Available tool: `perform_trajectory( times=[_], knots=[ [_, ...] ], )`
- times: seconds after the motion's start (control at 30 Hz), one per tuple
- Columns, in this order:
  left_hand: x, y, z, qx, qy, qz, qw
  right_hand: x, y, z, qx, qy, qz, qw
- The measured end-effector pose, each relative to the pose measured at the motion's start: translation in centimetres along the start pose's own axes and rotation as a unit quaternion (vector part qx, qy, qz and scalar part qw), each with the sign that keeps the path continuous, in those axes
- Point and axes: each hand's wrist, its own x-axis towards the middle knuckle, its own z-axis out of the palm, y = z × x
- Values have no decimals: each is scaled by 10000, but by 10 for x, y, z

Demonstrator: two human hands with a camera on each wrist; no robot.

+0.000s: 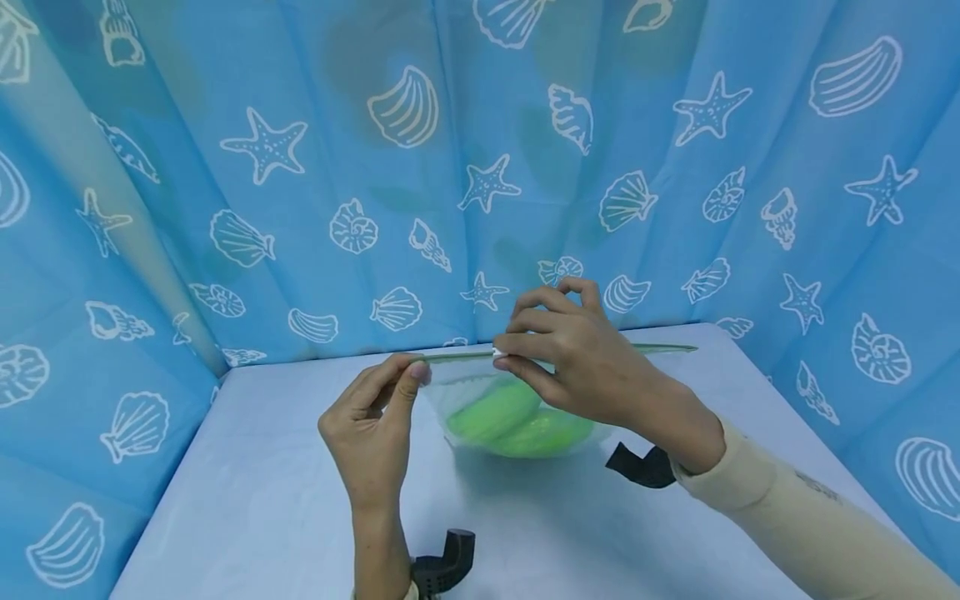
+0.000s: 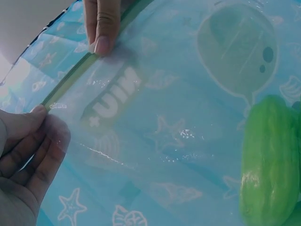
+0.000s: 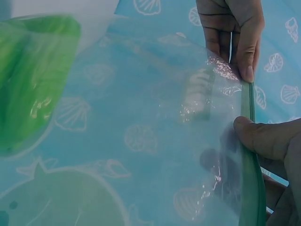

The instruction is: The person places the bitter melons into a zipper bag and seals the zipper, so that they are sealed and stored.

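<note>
A clear zip bag [image 1: 465, 392] with a green seal strip [image 1: 660, 349] hangs above the table, held up by both hands. Inside it lie two green rounded objects [image 1: 517, 421], also seen as green objects [image 2: 270, 165] and green objects [image 3: 33, 80]. My left hand [image 1: 375, 425] pinches the bag's left top corner between thumb and fingers [image 2: 28, 136]. My right hand [image 1: 577, 358] pinches the seal strip [image 3: 249, 155] a little way along, at a small white slider [image 1: 499, 354]. The bag [image 2: 178, 117] carries a faint printed logo.
A pale blue table [image 1: 262, 500] stands under the bag. Blue curtains with white shells and starfish [image 1: 480, 167] close it in at the back and both sides. Black wrist mounts [image 1: 641, 467] sit on both forearms.
</note>
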Motion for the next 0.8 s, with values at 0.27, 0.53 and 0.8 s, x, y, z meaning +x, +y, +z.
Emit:
perform_trajectory(
  times=[0.27,0.53,0.8],
  knots=[
    [4,-1,1,-186,-13,70,9998,-5,5,-4,-7,72,-27,10000],
    [3,-3,0,-118,17,-2,9999,-12,8,-7,22,72,-2,10000],
    [1,-3,1,-184,-51,-11,9998,-20,11,-7,100,68,51,9999]
  ],
)
